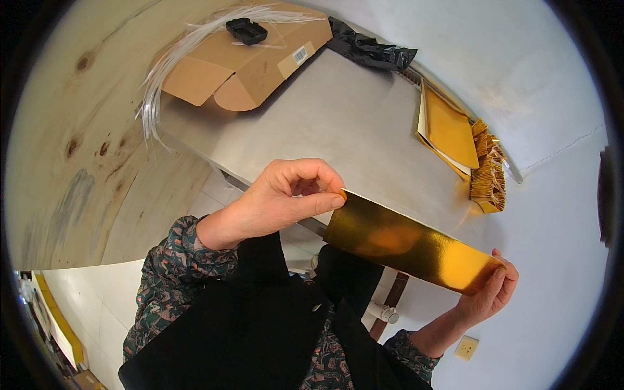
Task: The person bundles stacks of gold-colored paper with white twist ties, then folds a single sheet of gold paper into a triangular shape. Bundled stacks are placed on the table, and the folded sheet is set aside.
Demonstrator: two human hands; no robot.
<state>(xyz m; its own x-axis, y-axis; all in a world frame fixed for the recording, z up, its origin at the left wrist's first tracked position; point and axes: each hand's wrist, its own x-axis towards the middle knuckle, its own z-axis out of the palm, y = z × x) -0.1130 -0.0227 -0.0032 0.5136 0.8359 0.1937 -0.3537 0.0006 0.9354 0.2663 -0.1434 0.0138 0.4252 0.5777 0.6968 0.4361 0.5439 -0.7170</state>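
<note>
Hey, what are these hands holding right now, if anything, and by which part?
A shiny gold sheet: the left hand pinches its upper left corner, and the right hand grips its right end, thumb on the gold face.

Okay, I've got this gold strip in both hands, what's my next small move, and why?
Probably lay the gold strip flat on the table: your left hand pinches one end and your right hand the other, so no hand appears to support its middle, while the tabletop lies just beyond it.
</note>
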